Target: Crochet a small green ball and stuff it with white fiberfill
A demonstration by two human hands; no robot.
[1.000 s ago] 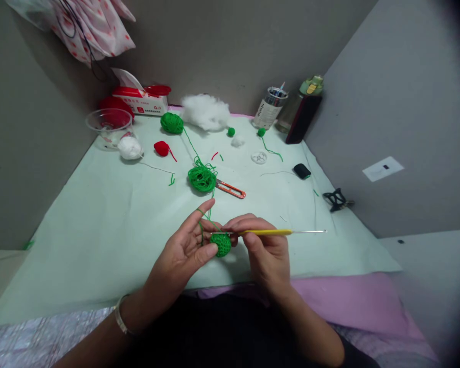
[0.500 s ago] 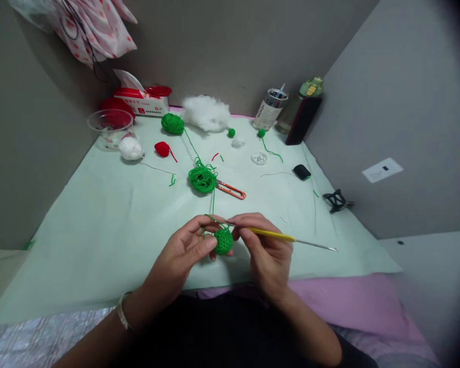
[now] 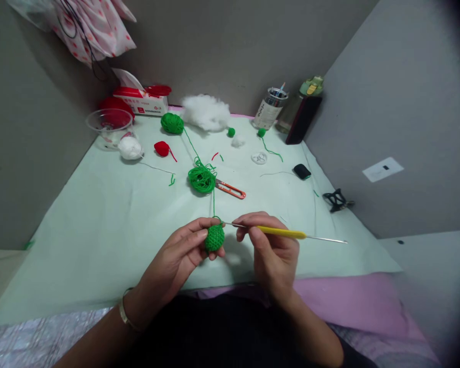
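Between the thumb and fingers of my left hand (image 3: 182, 245) is a small green crocheted ball (image 3: 215, 238). My right hand (image 3: 270, 248) is closed around a crochet hook (image 3: 281, 232) with a yellow handle and metal ends. The hook's left tip meets the top of the ball, at a loop of green yarn; whether it passes through the loop is too small to tell. A strand runs from there up to a loose green yarn tangle (image 3: 202, 179). Orange thread snips (image 3: 230, 189) lie against the tangle's right side.
Farther back are a green yarn ball (image 3: 172, 123), white stuffing (image 3: 206, 112), a red yarn piece (image 3: 161, 148) and a white yarn ball (image 3: 131, 147). A can of pens (image 3: 268, 110) and a bottle (image 3: 310, 89) stand back right. Walls enclose the table (image 3: 99, 220).
My left hand has turned and shifted slightly left with the crocheted ball. My right hand has moved a little right, drawing the crochet hook outward.
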